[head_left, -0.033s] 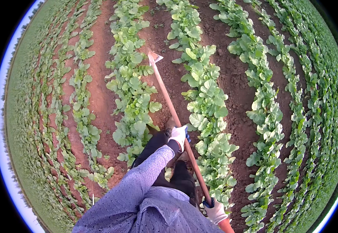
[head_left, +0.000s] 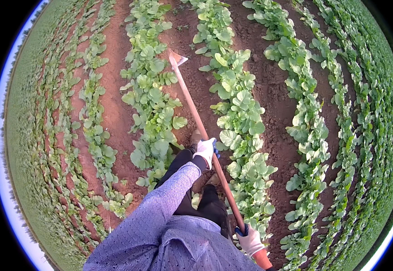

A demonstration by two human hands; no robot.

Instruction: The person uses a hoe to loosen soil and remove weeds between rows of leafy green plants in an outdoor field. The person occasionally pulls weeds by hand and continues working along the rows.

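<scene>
The left hand [head_left: 205, 152], in a white glove with blue on the finger side, is closed around the middle of a long wooden handle [head_left: 190, 100]; the right hand [head_left: 250, 241], gloved alike, grips the same shaft near its lower end. The two hands are well apart, both clamped on the hoe [head_left: 227, 189], which slants from the lower right up to the upper left. Its metal blade [head_left: 180, 59] is at the far end, over the strip of brown soil [head_left: 201, 86] between two leafy rows, close to the leaves of the left row [head_left: 153, 86]; whether it touches the ground I cannot tell. A patterned purple-grey sleeve [head_left: 160, 198] covers the left arm, and dark trousers [head_left: 209, 205] show below the shaft. The right row [head_left: 241, 108] runs just beside the handle. Further rows of green plants spread to both sides, with pale sky [head_left: 4, 135] along the left rim.
</scene>
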